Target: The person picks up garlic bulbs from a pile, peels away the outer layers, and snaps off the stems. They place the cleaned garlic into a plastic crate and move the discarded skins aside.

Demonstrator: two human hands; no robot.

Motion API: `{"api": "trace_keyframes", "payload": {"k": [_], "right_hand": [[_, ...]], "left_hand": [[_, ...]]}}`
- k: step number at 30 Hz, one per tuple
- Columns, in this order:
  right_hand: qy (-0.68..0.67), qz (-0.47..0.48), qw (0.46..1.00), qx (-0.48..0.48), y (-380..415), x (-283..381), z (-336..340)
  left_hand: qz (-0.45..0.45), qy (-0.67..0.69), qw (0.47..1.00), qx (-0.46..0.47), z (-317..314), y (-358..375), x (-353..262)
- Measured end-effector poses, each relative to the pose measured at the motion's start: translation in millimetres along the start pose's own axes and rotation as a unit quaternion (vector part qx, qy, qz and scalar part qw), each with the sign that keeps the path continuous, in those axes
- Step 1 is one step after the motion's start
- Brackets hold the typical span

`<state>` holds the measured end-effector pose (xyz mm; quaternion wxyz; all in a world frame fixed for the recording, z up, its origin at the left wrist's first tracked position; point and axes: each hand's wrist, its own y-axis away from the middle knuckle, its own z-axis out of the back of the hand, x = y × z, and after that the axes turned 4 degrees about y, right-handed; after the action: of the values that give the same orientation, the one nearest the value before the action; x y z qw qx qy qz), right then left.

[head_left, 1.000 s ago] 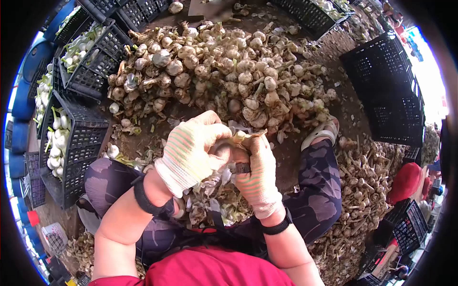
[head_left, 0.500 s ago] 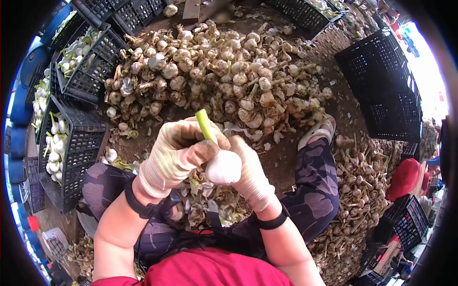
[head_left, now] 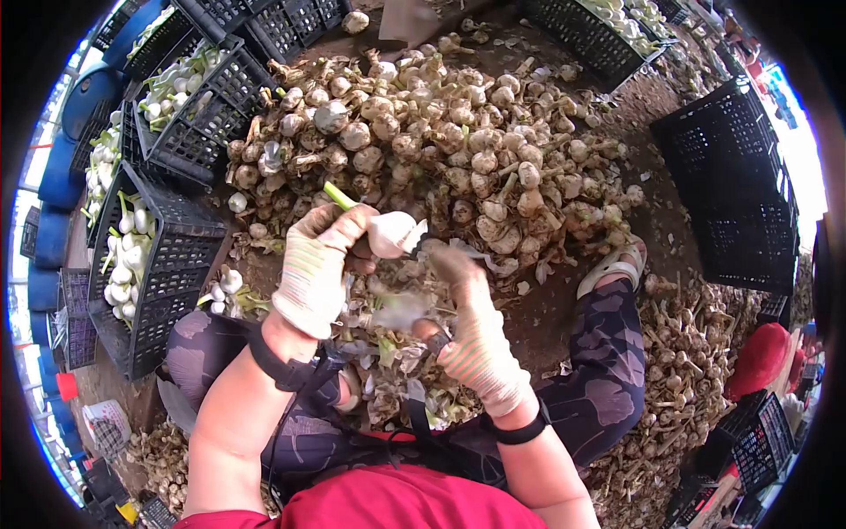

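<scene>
My left hand [head_left: 319,256], in a striped, soiled glove, is closed around the neck of a garlic bulb [head_left: 394,234]. The green cut stem [head_left: 338,195] sticks up past my fingers, and a loose flap of papery skin hangs from the bulb's right side. My gloved right hand [head_left: 471,322] is just right of the bulb and apart from it, thumb and fingers spread, fingertips blurred. A dark band [head_left: 438,342] sits on its thumb. Between my hands a pale blurred scrap [head_left: 398,311], which looks like peeled skin, is in the air above a heap of husks [head_left: 388,360].
A large pile of unpeeled garlic [head_left: 423,150] lies ahead. Black crates [head_left: 181,273] of cleaned white bulbs stand at left, with more crates [head_left: 723,185] at right. Another garlic heap [head_left: 679,353] lies beyond my right leg. A white bucket [head_left: 106,423] stands at lower left.
The bulb and my left hand have moved left and up, and the bulb has tilted to point right. My right hand has come off the bulb and its fingers have spread. Skin has come loose.
</scene>
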<state>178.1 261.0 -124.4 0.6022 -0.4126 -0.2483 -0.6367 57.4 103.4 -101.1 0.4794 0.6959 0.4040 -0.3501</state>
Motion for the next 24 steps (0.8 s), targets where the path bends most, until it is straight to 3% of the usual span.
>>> {"api": "trace_keyframes", "payload": {"k": [1,2,4,5,6,7,9,10,13,14,15,17,18,19,20,21,22,23,24], "right_hand": [[-0.089,-0.067,0.994,-0.01,-3.6,12.7,1.2],[-0.082,-0.019,0.994,-0.077,-12.5,20.3,3.1],[0.008,0.043,0.995,-0.091,-19.3,12.1,-0.7],[0.012,0.04,0.995,-0.092,-19.7,12.0,-0.4],[-0.215,-0.114,0.965,-0.1,-20.6,12.7,-0.3],[-0.426,-0.259,0.861,-0.101,-21.9,12.8,0.4],[-0.478,-0.285,0.823,-0.11,-23.5,8.1,1.3],[-0.512,-0.293,0.8,-0.109,-22.1,4.2,-1.2],[-0.487,-0.315,0.8,-0.152,-18.0,5.3,-2.2],[-0.487,-0.317,0.8,-0.15,-15.9,5.1,-0.4],[-0.488,-0.315,0.799,-0.156,-13.6,4.2,3.2],[-0.516,-0.301,0.784,-0.171,-6.9,-0.7,9.0],[-0.569,-0.277,0.754,-0.175,-3.2,-6.5,10.9],[-0.583,-0.278,0.741,-0.186,-2.2,-5.4,13.4],[-0.596,-0.278,0.727,-0.197,-2.8,-2.0,17.0],[-0.596,-0.28,0.727,-0.195,-3.5,0.3,19.8],[-0.593,-0.288,0.726,-0.197,-3.8,2.6,22.1],[-0.59,-0.297,0.724,-0.2,-4.1,4.1,23.6],[-0.589,-0.298,0.723,-0.202,-5.0,4.3,24.1]], "left_hand": [[-0.001,-0.036,0.999,0.007,-5.0,7.1,-2.8],[-0.006,-0.055,0.998,0.015,-8.9,14.0,-0.9],[-0.015,-0.032,0.998,0.052,-14.6,23.7,13.9],[0.021,-0.031,0.999,0.027,-21.2,28.8,9.2],[0.024,-0.028,0.999,0.028,-14.2,22.7,16.5],[0.026,0.022,0.995,0.094,1.1,11.9,28.2],[0.049,0.074,0.977,0.195,4.0,9.0,22.4],[0.051,0.071,0.977,0.196,3.6,9.3,16.4],[0.037,0.157,0.98,0.119,10.9,-16.9,-4.2],[0.062,0.27,0.959,0.066,25.2,-38.0,-20.8],[0.038,0.428,0.9,0.071,41.5,-60.4,-45.8],[-0.151,0.436,0.875,0.148,95.8,-106.2,-102.4],[-0.213,0.419,0.87,0.149,126.8,-124.6,-133.1],[-0.305,0.395,0.867,0.012,117.4,-135.1,-150.0],[-0.269,0.385,0.882,0.027,120.3,-153.0,-153.0],[-0.275,0.171,0.946,0.011,102.3,-162.9,-134.8],[-0.266,-0.053,0.963,-0.006,68.2,-169.2,-101.6],[-0.328,-0.268,0.903,0.076,36.8,-145.1,-55.9],[-0.152,-0.211,0.956,0.136,13.8,-148.8,-18.5]]}}
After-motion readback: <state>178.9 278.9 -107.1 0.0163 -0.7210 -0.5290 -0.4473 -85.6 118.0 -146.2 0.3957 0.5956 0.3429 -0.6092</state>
